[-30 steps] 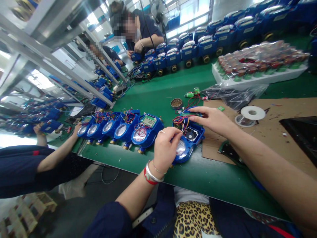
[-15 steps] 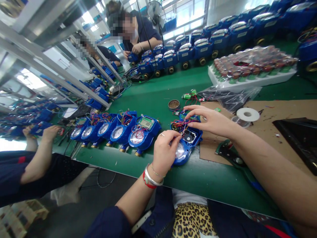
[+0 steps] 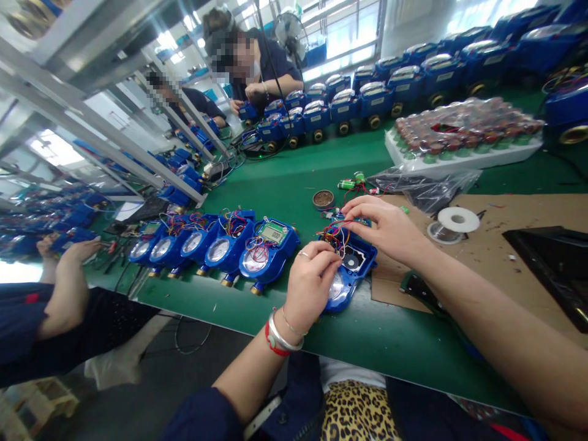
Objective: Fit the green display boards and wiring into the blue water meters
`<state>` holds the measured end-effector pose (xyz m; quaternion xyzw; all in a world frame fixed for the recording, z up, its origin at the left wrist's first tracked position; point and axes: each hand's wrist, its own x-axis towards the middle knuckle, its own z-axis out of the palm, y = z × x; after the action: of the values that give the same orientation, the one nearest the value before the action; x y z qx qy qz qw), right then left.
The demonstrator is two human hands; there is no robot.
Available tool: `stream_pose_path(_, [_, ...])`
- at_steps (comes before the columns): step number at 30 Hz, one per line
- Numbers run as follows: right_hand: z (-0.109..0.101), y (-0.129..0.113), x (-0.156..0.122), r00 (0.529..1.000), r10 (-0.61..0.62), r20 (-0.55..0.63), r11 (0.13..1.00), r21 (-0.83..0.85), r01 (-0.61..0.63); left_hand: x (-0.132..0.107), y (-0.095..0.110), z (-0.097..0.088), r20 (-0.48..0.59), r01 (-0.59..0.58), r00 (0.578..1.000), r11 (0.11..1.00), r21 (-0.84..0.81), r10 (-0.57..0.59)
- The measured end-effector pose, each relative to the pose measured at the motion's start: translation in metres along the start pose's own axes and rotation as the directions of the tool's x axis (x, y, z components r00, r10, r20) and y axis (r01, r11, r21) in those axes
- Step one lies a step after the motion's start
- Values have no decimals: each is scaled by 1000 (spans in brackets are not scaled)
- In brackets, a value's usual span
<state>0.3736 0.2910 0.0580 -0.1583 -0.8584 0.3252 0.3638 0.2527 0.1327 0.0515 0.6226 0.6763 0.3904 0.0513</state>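
An open blue water meter [image 3: 353,266] lies on the green bench in front of me, its round dial and a black disc showing. A bundle of coloured wires [image 3: 334,234] spills from its top. My left hand [image 3: 309,283] rests over the dial, fingertips pinching the wires. My right hand [image 3: 388,228] reaches over the far end of the meter, fingers closed on a small green circuit board there, mostly hidden under them.
A row of several blue meters [image 3: 215,245] with loose wires stands to the left. A solder spool [image 3: 452,222], cardboard sheet [image 3: 496,257], small tin [image 3: 323,198], green batteries [image 3: 349,182] and a tray of bagged parts [image 3: 463,138] lie beyond. A co-worker's arm [image 3: 68,288] rests left; other people work at the back.
My right hand has drawn nearer and curled over the meter's far end. The left hand stays on the dial. The co-worker's arm at left has moved away from the meter row.
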Motion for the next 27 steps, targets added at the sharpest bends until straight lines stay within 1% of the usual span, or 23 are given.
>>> stream_pose_path(2, [-1,-6,-2,1000,2,19,1000,-3,-2,2,1,-2,-51,-28,998,997,68,31])
stream_pose_path(4, [-3,-12,-4,998,23,51,1000,-17,-23,6,1,-5,-64,-66,995,986,153,76])
stream_pose_path(8, [-3,-22,-8,995,49,82,999,-29,-47,17,1,-7,11,-178,983,951,254,182])
stream_pose_path(12, [-6,-32,-14,991,29,129,999,-23,-26,23,-3,-5,36,-257,964,897,359,262])
stream_pose_path(16, [-11,-39,-19,988,18,152,999,-32,-14,22,-7,-3,32,-267,957,828,493,290])
stream_pose_path(19, [-14,-38,-18,986,17,164,998,-60,-7,21,-7,-3,31,-277,951,800,533,308])
stream_pose_path(22, [-15,-34,-11,967,62,246,994,-105,-38,21,-5,-3,42,-289,946,780,555,321])
stream_pose_path(24, [-16,-33,-5,941,92,325,991,-123,-55,21,-4,-3,45,-291,945,770,568,325])
stream_pose_path(27, [-18,-34,3,914,63,400,987,-160,2,21,-3,-3,45,-281,948,758,588,316])
